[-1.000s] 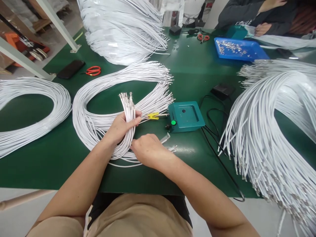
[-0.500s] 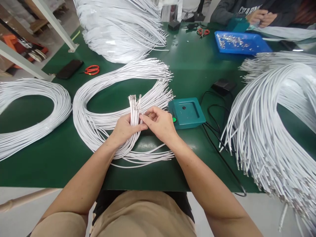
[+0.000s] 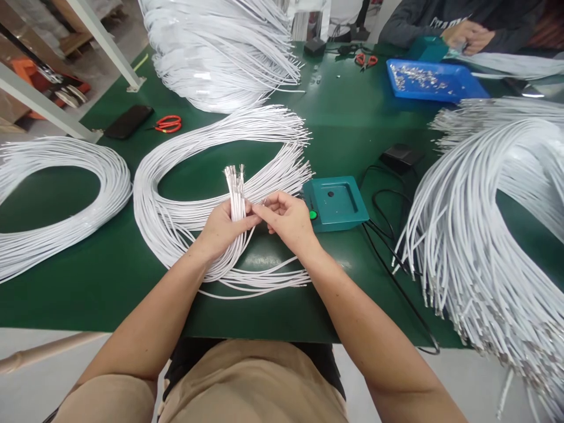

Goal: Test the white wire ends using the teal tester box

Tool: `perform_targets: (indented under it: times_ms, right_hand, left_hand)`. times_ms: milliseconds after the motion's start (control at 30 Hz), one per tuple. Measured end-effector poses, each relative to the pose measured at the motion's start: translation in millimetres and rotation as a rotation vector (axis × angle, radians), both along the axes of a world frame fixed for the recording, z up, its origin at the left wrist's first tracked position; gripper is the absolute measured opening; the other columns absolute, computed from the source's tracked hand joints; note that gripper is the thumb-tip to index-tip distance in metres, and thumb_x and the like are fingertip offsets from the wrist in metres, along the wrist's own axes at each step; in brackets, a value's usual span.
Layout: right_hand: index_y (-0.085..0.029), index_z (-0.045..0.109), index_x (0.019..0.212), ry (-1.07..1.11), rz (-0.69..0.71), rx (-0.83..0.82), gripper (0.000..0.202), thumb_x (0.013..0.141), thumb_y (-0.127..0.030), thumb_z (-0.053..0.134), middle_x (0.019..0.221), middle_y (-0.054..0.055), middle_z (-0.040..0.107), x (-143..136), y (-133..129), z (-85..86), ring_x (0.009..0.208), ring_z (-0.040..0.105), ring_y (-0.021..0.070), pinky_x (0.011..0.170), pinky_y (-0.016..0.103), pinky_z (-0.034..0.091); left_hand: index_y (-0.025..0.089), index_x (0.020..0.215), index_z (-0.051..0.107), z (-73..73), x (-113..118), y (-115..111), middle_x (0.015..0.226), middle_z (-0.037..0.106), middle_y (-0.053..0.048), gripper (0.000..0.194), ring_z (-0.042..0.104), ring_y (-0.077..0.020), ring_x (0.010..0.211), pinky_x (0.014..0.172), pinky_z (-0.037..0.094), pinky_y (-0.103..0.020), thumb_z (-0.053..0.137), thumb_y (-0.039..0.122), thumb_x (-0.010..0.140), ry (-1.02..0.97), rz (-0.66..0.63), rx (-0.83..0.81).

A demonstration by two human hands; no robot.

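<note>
Head view: the left hand [image 3: 220, 231] grips wires [image 3: 237, 205], tips up, over the table [image 3: 97, 294]; the right hand [image 3: 294, 223] pinches beside them, on what I cannot tell. Best grip snugly, parting strands singly.

**Green table [image 3: 348, 117] carrying a full load**

Through my remote view, I'm seeing the middle wire coil [image 3: 147, 197] lying between the left wire coil [image 3: 110, 182] and a teal device [image 3: 337, 218]. A black phone [image 3: 129, 121] is resting near red-handled snips [image 3: 168, 123]. Farther back, a blue tray [image 3: 467, 82] is holding small metallic pieces [image 3: 418, 76]. At right, a wire bundle [image 3: 467, 235] is overhanging the near edge.
</note>
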State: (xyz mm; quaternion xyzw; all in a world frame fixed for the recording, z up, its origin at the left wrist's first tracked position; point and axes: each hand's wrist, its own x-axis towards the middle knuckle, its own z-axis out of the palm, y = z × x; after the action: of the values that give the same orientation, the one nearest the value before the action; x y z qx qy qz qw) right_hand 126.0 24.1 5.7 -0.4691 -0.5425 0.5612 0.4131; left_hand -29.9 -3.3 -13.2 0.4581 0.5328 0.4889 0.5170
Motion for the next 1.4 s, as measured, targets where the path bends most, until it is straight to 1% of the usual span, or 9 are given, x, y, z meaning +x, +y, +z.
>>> perform_targets:
  times_ms: [167, 533, 667, 767, 867, 1000, 1133, 1267, 1400]
  right_hand:
    - [-0.017, 0.064, 0.068, 0.092, -0.023, -0.018, 0.017, 0.073, -0.033, 0.066, 0.051, -0.005, 0.054, -0.2, 0.4, -0.7, 0.045, 0.047, 0.0075, 0.047, 0.021, 0.041]
    - [-0.016, 0.062, 0.063, 0.455, 0.048, -0.323, 0.014, 0.067, -0.027, 0.070, 0.051, -0.007, 0.044, -1.4, 3.5, -3.5, 0.045, 0.037, 0.0054, 0.049, 0.023, 0.039]
    - [-0.015, 0.069, 0.077, 0.464, 0.066, -0.326, 0.022, 0.073, -0.037, 0.065, 0.050, -0.008, 0.038, 0.7, 4.8, 0.4, 0.045, 0.035, 0.0061, 0.050, 0.023, 0.038]
    - [-0.016, 0.062, 0.063, 0.446, 0.113, -0.344, 0.030, 0.073, -0.044, 0.066, 0.049, -0.008, 0.035, 2.0, 5.7, 0.3, 0.045, 0.036, 0.0063, 0.051, 0.023, 0.037]
    - [-0.018, 0.053, 0.056, 0.428, 0.165, -0.376, 0.035, 0.069, -0.044, 0.071, 0.050, -0.007, 0.037, 2.8, 6.5, -1.5, 0.046, 0.036, 0.0063, 0.052, 0.023, 0.038]
    - [-0.018, 0.056, 0.063, 0.471, 0.214, -0.424, 0.039, 0.066, -0.052, 0.075, 0.053, -0.008, 0.038, 4.4, 6.7, -1.5, 0.049, 0.034, 0.0064, 0.056, 0.024, 0.039]
    - [-0.018, 0.059, 0.068, 0.535, 0.242, -0.433, 0.037, 0.066, -0.050, 0.076, 0.059, -0.007, 0.043, 6.2, 5.7, 0.5, 0.051, 0.034, 0.0058, 0.059, 0.023, 0.041]
    - [-0.016, 0.060, 0.068, 0.550, 0.221, -0.418, 0.032, 0.068, -0.044, 0.077, 0.062, -0.006, 0.048, 6.3, 4.4, 1.3, 0.052, 0.038, 0.0049, 0.059, 0.022, 0.042]
    - [-0.016, 0.067, 0.073, 0.465, 0.120, -0.342, 0.033, 0.070, -0.047, 0.074, 0.066, -0.003, 0.056, 4.7, 3.2, 1.4, 0.055, 0.044, 0.0062, 0.062, 0.023, 0.045]
  left_hand:
    - [0.017, 0.081, 0.060, 5.3, 3.7, -2.0, 0.081, 0.062, 0.000, 0.025, 0.056, -0.0136, 0.074, 0.074, 0.043, -0.028, 0.077, 0.031, 0.070, 0.167, 0.013, 0.035]
    - [0.017, 0.081, 0.056, 7.7, 4.2, -1.3, 0.081, 0.065, 0.000, 0.030, 0.059, -0.0129, 0.068, 0.066, 0.047, -0.027, 0.079, 0.031, 0.067, 0.050, -0.002, -0.002]
    - [0.016, 0.079, 0.056, 11.7, 8.6, -2.7, 0.078, 0.066, -0.001, 0.029, 0.060, -0.0137, 0.066, 0.064, 0.048, -0.027, 0.078, 0.032, 0.068, 0.059, -0.062, 0.005]
    - [0.016, 0.079, 0.055, 10.4, 9.5, -4.0, 0.076, 0.066, -0.001, 0.030, 0.062, -0.0146, 0.066, 0.067, 0.050, -0.028, 0.079, 0.031, 0.068, 0.039, -0.096, 0.015]
    - [0.017, 0.079, 0.055, 7.7, 8.2, -4.5, 0.071, 0.064, 0.000, 0.032, 0.063, -0.0156, 0.066, 0.068, 0.050, -0.030, 0.080, 0.031, 0.066, 0.045, -0.082, 0.017]
    - [0.016, 0.078, 0.055, 9.5, 6.8, -4.5, 0.074, 0.065, 0.000, 0.032, 0.062, -0.0149, 0.065, 0.067, 0.051, -0.030, 0.080, 0.031, 0.066, 0.035, -0.057, 0.026]
    - [0.016, 0.079, 0.055, 13.0, 6.5, -4.2, 0.075, 0.066, 0.000, 0.033, 0.060, -0.0131, 0.064, 0.066, 0.051, -0.029, 0.081, 0.029, 0.065, 0.010, -0.032, 0.016]
    - [0.016, 0.081, 0.057, 10.8, 4.6, -3.3, 0.076, 0.066, 0.000, 0.030, 0.060, -0.0134, 0.066, 0.067, 0.050, -0.028, 0.079, 0.031, 0.068, 0.032, -0.041, 0.038]
    - [0.016, 0.079, 0.058, 9.4, 3.2, -2.7, 0.073, 0.065, 0.000, 0.030, 0.059, -0.0139, 0.066, 0.066, 0.048, -0.028, 0.079, 0.034, 0.068, 0.091, -0.031, 0.051]
